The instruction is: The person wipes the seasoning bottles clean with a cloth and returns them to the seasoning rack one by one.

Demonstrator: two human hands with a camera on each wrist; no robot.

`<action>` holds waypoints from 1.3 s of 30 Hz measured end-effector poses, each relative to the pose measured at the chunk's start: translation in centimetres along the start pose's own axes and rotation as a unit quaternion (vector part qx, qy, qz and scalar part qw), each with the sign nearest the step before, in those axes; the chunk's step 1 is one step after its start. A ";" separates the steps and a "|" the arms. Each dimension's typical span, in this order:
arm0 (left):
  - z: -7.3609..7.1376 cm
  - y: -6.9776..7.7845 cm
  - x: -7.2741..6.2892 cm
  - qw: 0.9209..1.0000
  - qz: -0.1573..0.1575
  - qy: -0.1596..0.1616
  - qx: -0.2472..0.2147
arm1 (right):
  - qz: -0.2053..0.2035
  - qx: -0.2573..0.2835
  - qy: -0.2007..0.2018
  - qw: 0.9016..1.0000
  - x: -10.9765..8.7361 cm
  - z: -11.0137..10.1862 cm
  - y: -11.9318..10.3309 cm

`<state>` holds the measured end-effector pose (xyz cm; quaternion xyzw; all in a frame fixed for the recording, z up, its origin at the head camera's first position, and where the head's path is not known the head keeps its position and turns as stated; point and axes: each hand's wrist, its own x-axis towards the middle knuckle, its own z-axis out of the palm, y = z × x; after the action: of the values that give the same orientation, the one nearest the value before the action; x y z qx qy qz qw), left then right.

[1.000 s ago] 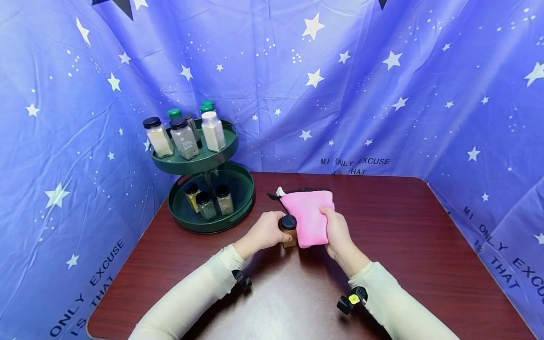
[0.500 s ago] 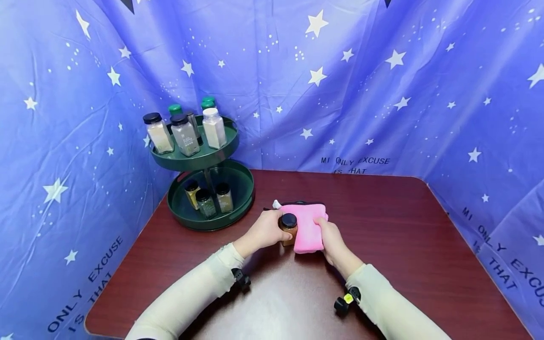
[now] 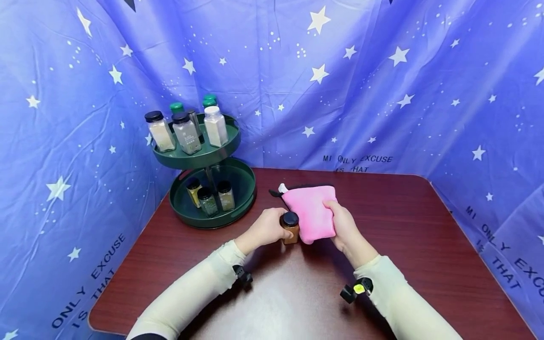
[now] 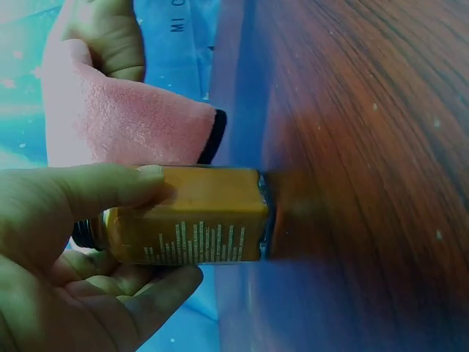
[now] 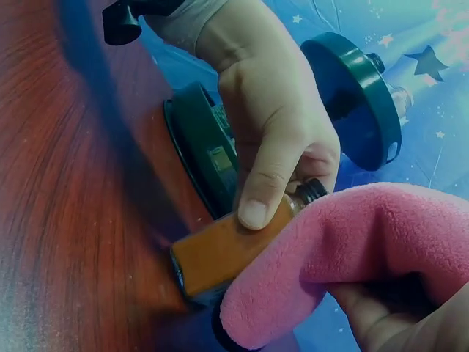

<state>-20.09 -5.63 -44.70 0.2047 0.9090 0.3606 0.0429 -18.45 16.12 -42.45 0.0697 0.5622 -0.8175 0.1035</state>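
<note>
My left hand point(image 3: 267, 229) grips a spice jar point(image 3: 291, 235) of orange-brown powder near the table's middle, thumb on one side and fingers on the other. The jar has a black lid and stands roughly upright; printed text covers one side of its glass point(image 4: 194, 238) in the left wrist view. I cannot tell whether its base touches the table. In my right hand point(image 3: 345, 227) is a folded pink cloth point(image 3: 313, 212) with black edging and a white tag, pinched at its right side. The cloth lies close against the jar's right side in the right wrist view.
A dark green two-tier round rack point(image 3: 191, 219) stands at the back left of the brown table point(image 3: 395, 226). Several jars, including a white-capped one point(image 3: 216, 127), fill its upper tier; three smaller ones sit below. A blue star-printed curtain point(image 3: 272, 71) hangs behind.
The cloth in my right hand came down and toward me along the jar, then went back up and slightly right. My left hand keeps the jar in nearly the same place.
</note>
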 end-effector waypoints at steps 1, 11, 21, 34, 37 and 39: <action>0.0 0.0 0.0 1.000 -0.002 -0.002 -0.002 | 0.004 0.004 0.002 1.000 0.0 -0.1 0.0; -0.6 0.3 0.1 0.999 0.017 -0.037 0.005 | -0.022 -0.010 0.004 1.000 -0.3 -0.4 -0.5; 0.4 0.0 -0.9 0.999 -0.024 0.024 0.005 | -0.025 -0.010 0.014 1.000 -0.5 -0.9 -0.8; 1.7 0.8 -1.8 0.992 -0.080 0.095 -0.019 | -0.023 -0.011 0.017 1.000 -0.3 -0.9 0.0; 1.7 0.9 -1.7 0.992 -0.082 0.095 -0.022 | -0.024 -0.013 0.020 0.999 -0.3 -0.8 0.0; 1.5 1.0 -1.6 0.992 -0.081 0.093 -0.022 | -0.029 -0.014 0.020 0.999 -0.4 -0.8 -0.1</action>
<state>-17.93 -4.71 -45.22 0.0954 0.9145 0.3931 -0.0081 -18.12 16.94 -42.53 0.0682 0.5770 -0.8109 0.0695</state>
